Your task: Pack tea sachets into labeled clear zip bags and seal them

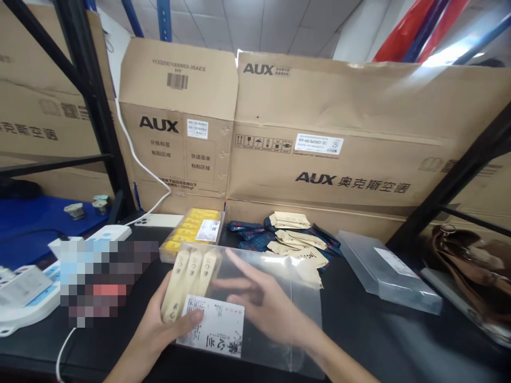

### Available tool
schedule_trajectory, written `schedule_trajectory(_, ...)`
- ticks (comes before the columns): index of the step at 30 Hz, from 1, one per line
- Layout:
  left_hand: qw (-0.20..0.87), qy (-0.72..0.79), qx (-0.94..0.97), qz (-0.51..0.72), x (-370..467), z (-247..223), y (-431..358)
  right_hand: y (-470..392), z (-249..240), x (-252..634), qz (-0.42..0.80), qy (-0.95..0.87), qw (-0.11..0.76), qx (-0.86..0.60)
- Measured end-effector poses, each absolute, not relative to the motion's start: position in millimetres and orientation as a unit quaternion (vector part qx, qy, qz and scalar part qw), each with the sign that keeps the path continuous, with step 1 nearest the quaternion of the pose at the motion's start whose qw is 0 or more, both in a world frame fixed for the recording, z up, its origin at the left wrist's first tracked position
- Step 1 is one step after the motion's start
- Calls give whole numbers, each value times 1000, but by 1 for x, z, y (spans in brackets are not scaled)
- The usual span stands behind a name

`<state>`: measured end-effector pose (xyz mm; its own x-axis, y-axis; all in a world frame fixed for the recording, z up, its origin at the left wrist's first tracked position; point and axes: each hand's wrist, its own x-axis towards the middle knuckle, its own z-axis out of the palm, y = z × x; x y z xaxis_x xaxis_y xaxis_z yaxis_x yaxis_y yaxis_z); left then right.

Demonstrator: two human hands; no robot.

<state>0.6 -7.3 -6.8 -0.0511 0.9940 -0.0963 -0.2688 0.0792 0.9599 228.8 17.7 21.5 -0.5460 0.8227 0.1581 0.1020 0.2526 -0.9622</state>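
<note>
My left hand (159,319) grips the left end of a clear plastic box (275,340), its thumb pressed over a white printed label (223,324). Several slim cream packets (191,276) stand side by side at that end of the box. My right hand (267,303) reaches in from the right with its fingers apart and pointing left at the packets. Whether that hand is inside the box or in front of its wall, I cannot tell. No held item shows in it. Behind lie more loose cream packets (297,221) and dark blue packets (255,243) in a pile.
A clear box of yellow packets (191,226) stands behind my left hand. At right sit a translucent box (383,271) and a brown leather bag (467,266). A white power strip (24,314) with plugs lies left. Cardboard panels (319,159) wall off the black table (399,346).
</note>
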Motion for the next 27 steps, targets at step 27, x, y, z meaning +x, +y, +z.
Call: schedule_trajectory(27, 527, 511, 289, 615, -11, -17, 3, 68, 25, 402, 64, -807, 175, -560)
